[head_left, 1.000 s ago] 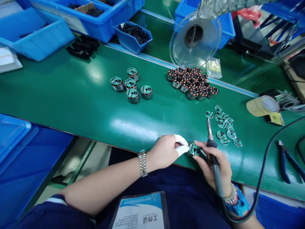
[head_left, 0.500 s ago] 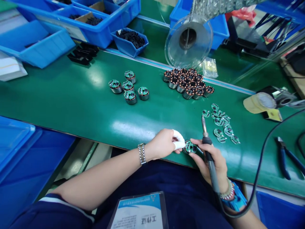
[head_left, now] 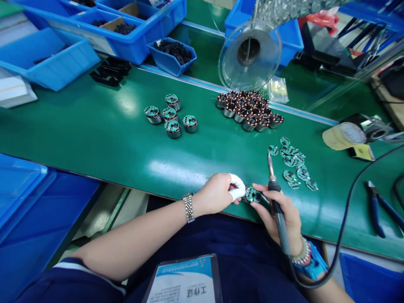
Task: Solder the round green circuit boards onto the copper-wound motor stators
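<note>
At the bench's front edge, my right hand [head_left: 284,214] grips a soldering iron [head_left: 278,214], its tip pointing up and away. The thumb and a fingertip of that same hand also hold a motor stator with a round green circuit board [head_left: 253,194] on top. My left hand [head_left: 221,191], with white covers on thumb and forefinger, is pinched closed at the left rim of this board. Whatever lies between those fingertips is too small to make out. Loose round circuit boards [head_left: 295,160] lie beyond the iron, to the right.
Bare copper-wound stators [head_left: 249,110] stand grouped below a clear wire spool [head_left: 250,54]. Several stators with boards [head_left: 172,126] stand left of centre. Blue-handled cutters [head_left: 375,210] and a yellowish jar [head_left: 342,135] are at right. The iron's black cable [head_left: 344,214] loops beside my right arm.
My left hand and wrist have dipped slightly, with the fingertips still at the board's rim. The right hand, iron and stator look unmoved.
</note>
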Demonstrator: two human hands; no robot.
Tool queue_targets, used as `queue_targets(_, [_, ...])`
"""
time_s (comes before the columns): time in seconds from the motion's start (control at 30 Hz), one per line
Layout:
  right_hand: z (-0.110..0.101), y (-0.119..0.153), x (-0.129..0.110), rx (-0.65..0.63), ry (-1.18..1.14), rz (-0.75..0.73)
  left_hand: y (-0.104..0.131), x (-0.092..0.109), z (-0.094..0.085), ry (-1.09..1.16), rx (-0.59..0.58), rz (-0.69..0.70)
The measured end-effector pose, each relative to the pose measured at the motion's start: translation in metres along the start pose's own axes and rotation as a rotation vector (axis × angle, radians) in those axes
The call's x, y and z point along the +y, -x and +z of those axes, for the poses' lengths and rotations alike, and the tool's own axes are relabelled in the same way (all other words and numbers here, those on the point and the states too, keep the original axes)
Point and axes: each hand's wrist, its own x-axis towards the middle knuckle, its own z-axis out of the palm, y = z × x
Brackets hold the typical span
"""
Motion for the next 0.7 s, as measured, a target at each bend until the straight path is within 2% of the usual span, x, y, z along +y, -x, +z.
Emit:
queue_targets(0.2, [0.0,0.001,0.001,0.015,0.009,-0.013,0.009,-0.005,0.009,-0.202,0.138,0.14])
queue_targets(0.3, [0.0,0.001,0.001,0.016,0.024,-0.014,0.018,-0.011,0.015,-0.308,0.202,0.256])
queue_targets(0.4, [0.0,0.0,0.001,0.015,0.03,-0.02,0.027,-0.016,0.018,-0.434,0.201,0.369])
queue_targets(0.47, [0.0,0.0,0.0,0.019,0.026,-0.021,0.03,-0.017,0.019,-0.47,0.18,0.392])
queue_targets(0.6, [0.004,0.002,-0.002,0.041,-0.026,-0.017,0.026,-0.015,0.024,-0.559,0.249,0.418])
queue_targets(0.7, [0.008,0.007,0.001,0.115,-0.155,0.044,0.017,-0.012,0.032,-0.695,0.296,0.463])
